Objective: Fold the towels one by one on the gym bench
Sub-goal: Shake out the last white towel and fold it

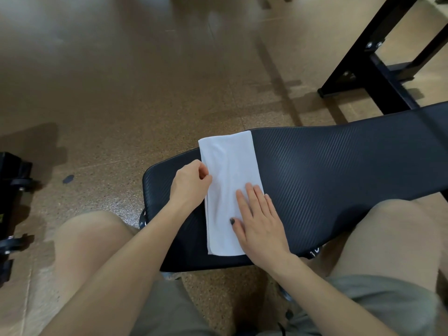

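Note:
A white towel (228,170), folded into a long narrow strip, lies across the black padded gym bench (327,170) near its left end. My left hand (190,185) pinches the towel's left edge about halfway along, with its fingers curled. My right hand (259,221) lies flat with straight fingers on the near right part of the towel and presses it against the pad.
My bare knees flank the bench's near edge. The speckled brown floor (109,93) spreads beyond it. A black metal frame (373,64) stands at the back right, and dark equipment (12,204) sits at the left edge of view.

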Demonstrator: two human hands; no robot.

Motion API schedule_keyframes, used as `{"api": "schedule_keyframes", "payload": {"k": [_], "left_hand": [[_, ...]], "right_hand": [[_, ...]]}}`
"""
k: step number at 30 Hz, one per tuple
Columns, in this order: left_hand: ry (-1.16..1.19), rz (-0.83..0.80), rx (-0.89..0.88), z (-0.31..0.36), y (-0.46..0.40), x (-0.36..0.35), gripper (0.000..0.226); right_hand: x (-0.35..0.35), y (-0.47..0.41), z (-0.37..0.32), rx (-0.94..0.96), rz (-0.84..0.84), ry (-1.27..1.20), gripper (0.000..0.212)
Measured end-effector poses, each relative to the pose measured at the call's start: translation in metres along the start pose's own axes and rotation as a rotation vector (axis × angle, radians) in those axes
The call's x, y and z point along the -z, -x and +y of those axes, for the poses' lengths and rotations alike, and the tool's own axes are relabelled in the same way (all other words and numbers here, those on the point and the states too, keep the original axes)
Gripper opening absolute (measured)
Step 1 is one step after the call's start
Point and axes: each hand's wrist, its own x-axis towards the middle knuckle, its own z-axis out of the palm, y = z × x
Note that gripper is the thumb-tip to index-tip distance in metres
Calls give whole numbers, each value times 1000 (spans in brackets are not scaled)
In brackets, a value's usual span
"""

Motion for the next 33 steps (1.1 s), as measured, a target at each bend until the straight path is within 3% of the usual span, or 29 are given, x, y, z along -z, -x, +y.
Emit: {"api": "schedule_keyframes", "payload": {"k": [6,15,22,33], "left_hand": [[-29,10,4,3,3,-5,12],[225,28,183,4,0,-10,13],[28,49,74,5,11,-11,12],[82,44,77,2,17,-7,7]], "right_hand": [[3,-2,-3,16,31,36,67],[-2,-4,-8,17,14,69,67],[-5,-4,-10,7,22,42,67],[-6,-5,-10,10,7,47,68]]}}
